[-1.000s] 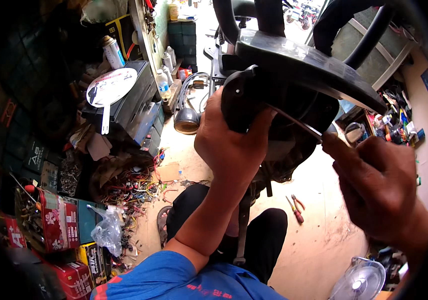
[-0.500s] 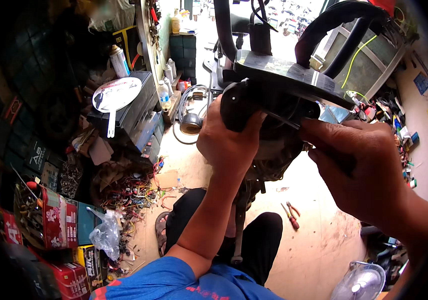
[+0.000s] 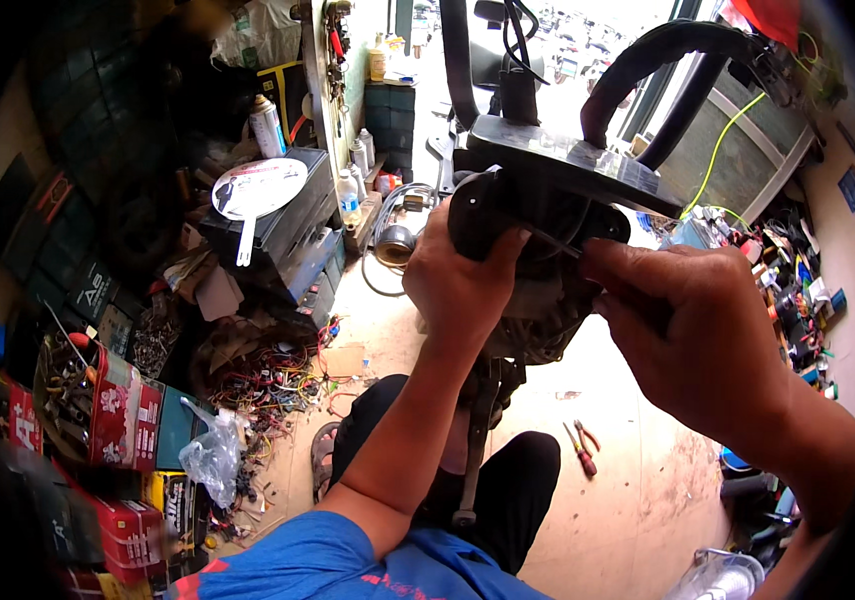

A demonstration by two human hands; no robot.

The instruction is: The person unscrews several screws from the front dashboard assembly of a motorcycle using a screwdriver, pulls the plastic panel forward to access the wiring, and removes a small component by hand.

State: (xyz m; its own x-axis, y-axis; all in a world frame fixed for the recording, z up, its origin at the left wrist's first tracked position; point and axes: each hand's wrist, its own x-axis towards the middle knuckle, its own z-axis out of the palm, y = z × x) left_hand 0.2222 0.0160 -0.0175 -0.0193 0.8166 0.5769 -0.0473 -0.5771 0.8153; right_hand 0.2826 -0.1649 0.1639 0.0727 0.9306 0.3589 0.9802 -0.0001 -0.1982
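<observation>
In front of me stands a black handlebar assembly with a flat, glossy panel (image 3: 588, 160) on top. My left hand (image 3: 460, 285) is closed round a rounded black housing (image 3: 476, 212) below the panel's left end, thumb on its near side. My right hand (image 3: 693, 325) pinches a thin grey metal rod (image 3: 554, 243), which points left into the underside of the assembly. Its far tip, and any handle inside my palm, are hidden. Beneath hang dark parts and wiring (image 3: 538, 335), between my knees.
On the floor lie a screwdriver (image 3: 586, 460) and pliers (image 3: 588, 436). A hand fan (image 3: 260, 188) and a spray can (image 3: 268, 128) rest on a black case at left. Tangled wires (image 3: 273, 370), a plastic bag (image 3: 213, 455) and boxes crowd the left; a fan (image 3: 723, 575) stands lower right.
The view has shifted slightly, so the surroundings sit further right and lower. My right hand and the rod have come a little closer to my left hand, which keeps its grip.
</observation>
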